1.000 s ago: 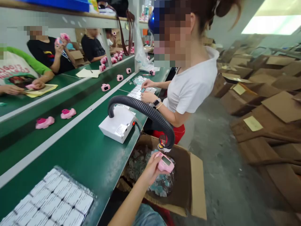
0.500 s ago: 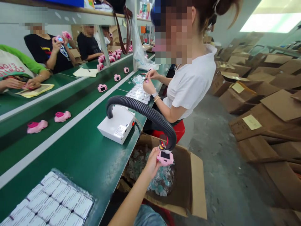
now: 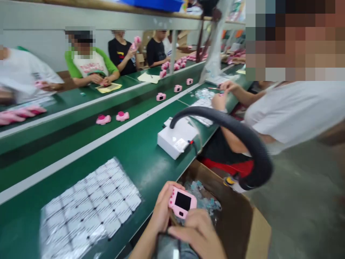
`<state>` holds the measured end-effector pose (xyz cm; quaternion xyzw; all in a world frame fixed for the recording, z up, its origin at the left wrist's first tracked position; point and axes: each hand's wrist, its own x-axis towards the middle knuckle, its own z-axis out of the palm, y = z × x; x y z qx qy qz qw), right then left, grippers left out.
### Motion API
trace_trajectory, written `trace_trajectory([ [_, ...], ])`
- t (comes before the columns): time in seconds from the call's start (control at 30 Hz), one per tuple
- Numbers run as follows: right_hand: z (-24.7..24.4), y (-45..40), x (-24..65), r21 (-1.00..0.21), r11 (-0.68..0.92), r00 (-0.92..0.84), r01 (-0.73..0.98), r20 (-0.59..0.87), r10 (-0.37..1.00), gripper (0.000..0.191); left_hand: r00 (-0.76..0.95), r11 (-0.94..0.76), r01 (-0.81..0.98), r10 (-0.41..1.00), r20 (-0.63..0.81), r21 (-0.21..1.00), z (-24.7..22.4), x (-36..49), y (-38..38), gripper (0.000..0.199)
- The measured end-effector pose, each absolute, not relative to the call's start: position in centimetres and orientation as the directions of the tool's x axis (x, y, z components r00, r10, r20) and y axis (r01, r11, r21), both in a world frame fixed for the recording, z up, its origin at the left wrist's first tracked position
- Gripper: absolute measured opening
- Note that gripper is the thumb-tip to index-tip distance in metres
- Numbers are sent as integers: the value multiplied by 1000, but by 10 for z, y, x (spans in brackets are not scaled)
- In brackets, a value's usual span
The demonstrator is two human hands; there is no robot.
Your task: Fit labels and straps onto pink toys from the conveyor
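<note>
My left hand is closed round the left side of a pink toy camera, its dark screen facing me. At the camera's lower right edge, my right hand is curled and somewhat blurred. Its fingertips are partly hidden, so whatever they pinch cannot be made out. A dark, shiny rectangular thing shows below my hands at the bottom of the frame. The black flexible hose arches from a white box on the bench, its end to the right, apart from the camera.
An open carton with film scraps sits below the bench edge. A sheet of white labels in plastic lies at left. Pink cameras stand on the green belt. A co-worker in white sits close at right.
The camera has come away from the hose's end and nearer to me. My right hand has come into view beside it. The view has swung left.
</note>
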<state>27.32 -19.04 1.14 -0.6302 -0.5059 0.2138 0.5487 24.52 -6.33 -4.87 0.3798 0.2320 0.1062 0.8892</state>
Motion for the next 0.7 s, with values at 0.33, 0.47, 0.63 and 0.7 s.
trace_trajectory([
  [0.33,46,-148,266,-162,100,20,982,610,792,44,725,493,-261,668,-169,830,24,115,-28,25],
  [0.47,53,-135,249,-103,180,-89,978,574,814,44,693,479,-269,699,-178,836,32,92,-33,24],
  [0.63,59,-126,235,-78,180,-110,981,541,834,38,648,425,-318,750,-133,847,34,77,-36,23],
  [0.7,61,-124,230,-94,165,-92,982,528,844,33,639,400,-344,762,-100,850,33,73,-38,25],
])
